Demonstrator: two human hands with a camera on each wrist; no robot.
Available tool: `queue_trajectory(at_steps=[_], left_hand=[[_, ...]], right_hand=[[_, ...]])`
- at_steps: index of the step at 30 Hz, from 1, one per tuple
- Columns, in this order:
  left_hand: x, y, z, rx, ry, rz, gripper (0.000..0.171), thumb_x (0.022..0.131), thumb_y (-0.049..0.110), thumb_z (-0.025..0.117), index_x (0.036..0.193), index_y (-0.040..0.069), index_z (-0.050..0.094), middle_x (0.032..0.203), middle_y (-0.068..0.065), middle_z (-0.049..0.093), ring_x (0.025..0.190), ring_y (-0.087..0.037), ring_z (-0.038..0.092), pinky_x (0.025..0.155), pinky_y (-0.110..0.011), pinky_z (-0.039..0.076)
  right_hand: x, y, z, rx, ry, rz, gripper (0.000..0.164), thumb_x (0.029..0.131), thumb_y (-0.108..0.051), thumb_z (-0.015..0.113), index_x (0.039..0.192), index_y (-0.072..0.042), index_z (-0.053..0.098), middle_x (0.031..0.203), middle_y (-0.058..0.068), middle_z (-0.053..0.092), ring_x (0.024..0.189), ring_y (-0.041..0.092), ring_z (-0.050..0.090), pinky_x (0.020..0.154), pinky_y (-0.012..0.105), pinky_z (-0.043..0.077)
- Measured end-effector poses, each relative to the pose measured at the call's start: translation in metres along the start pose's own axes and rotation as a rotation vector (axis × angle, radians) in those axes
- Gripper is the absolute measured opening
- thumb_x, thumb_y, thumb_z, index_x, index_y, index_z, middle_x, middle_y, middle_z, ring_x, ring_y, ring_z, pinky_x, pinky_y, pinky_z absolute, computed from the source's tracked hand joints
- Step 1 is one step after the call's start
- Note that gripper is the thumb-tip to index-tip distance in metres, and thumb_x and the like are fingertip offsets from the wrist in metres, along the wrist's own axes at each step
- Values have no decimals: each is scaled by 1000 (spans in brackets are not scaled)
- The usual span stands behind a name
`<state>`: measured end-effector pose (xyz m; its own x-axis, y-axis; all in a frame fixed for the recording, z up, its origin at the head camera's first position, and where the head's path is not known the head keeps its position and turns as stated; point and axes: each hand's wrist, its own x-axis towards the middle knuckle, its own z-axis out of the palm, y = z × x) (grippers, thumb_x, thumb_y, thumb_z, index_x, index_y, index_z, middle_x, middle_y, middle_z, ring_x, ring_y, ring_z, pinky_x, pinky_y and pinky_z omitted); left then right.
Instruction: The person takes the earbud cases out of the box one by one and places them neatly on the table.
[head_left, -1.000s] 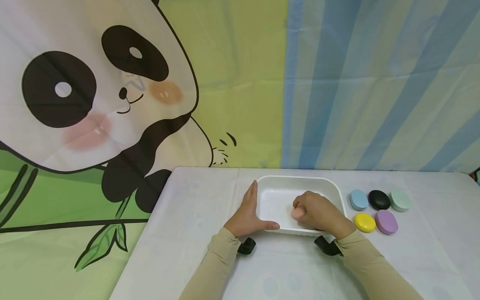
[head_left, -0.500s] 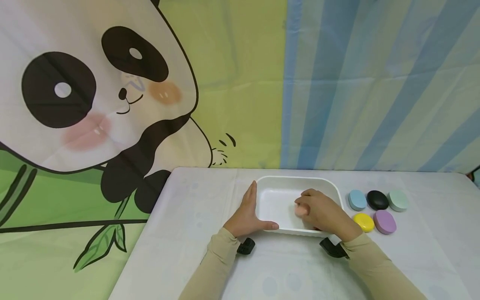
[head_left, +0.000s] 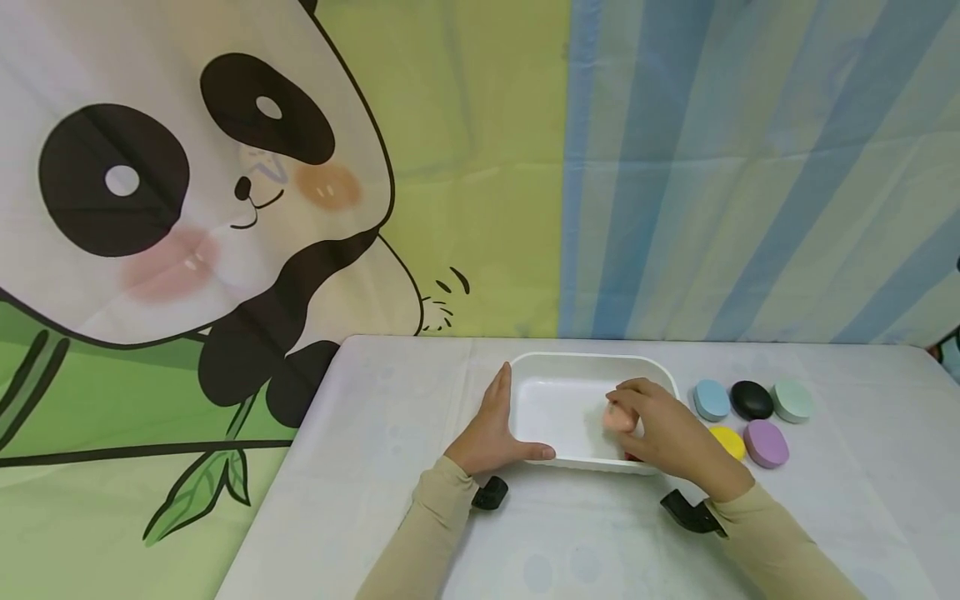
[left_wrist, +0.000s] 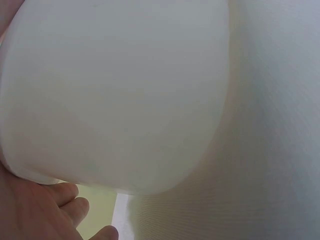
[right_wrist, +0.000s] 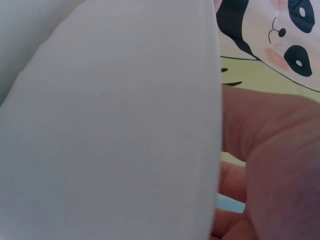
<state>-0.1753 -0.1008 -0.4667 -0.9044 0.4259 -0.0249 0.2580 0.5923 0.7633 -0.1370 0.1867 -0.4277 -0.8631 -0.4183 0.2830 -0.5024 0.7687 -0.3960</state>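
Observation:
A white rectangular tray [head_left: 558, 408] stands on the table in the head view. My left hand [head_left: 495, 433] rests at its left near corner, thumb along the front rim and straight fingers up the left side. In the left wrist view, the fingers [left_wrist: 75, 207] show past the tray's outer wall [left_wrist: 115, 100]. My right hand [head_left: 667, 433] pinches a small peach-coloured rounded piece [head_left: 618, 417] inside the tray's right half. Under that hand a bit of a red thing [head_left: 631, 456] shows by the front wall, mostly hidden. The tray wall [right_wrist: 125, 120] fills much of the right wrist view.
Right of the tray lie several thick rounded discs: light blue [head_left: 711, 400], black [head_left: 752, 400], mint green [head_left: 792, 400], purple [head_left: 766, 442] and yellow [head_left: 727, 442], the last partly behind the right hand. A panda-printed cloth [head_left: 472, 167] hangs behind the white-covered table [head_left: 405, 400].
My right hand has shifted rightward inside the tray with the peach-coloured piece, and the red thing now shows more under it. The left hand has stayed at the tray corner.

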Motion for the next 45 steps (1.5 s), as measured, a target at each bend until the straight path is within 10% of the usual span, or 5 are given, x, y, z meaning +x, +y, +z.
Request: queue_trajectory(at_steps=[30,45], left_hand=[[-1,1,0,17,-4,6,146,67,58,89,161,13,-13,169,-10,-6,154,-22,-1,120,-47,21],[0,1,0,20,-3,12,145,67,57,89,160,15,-15,169,-10,-7,154,-21,-1,121,-46,21]], right_hand=[[-32,18,-29,-136,206,-103,45,73,-5,76,116,-9,66,118,20,57,83,23,59,60,34,50],[-54,31,-48,-183,176,-58,46,72,-9,83,116,-11,67,121,16,57,81,21,63,59,34,52]])
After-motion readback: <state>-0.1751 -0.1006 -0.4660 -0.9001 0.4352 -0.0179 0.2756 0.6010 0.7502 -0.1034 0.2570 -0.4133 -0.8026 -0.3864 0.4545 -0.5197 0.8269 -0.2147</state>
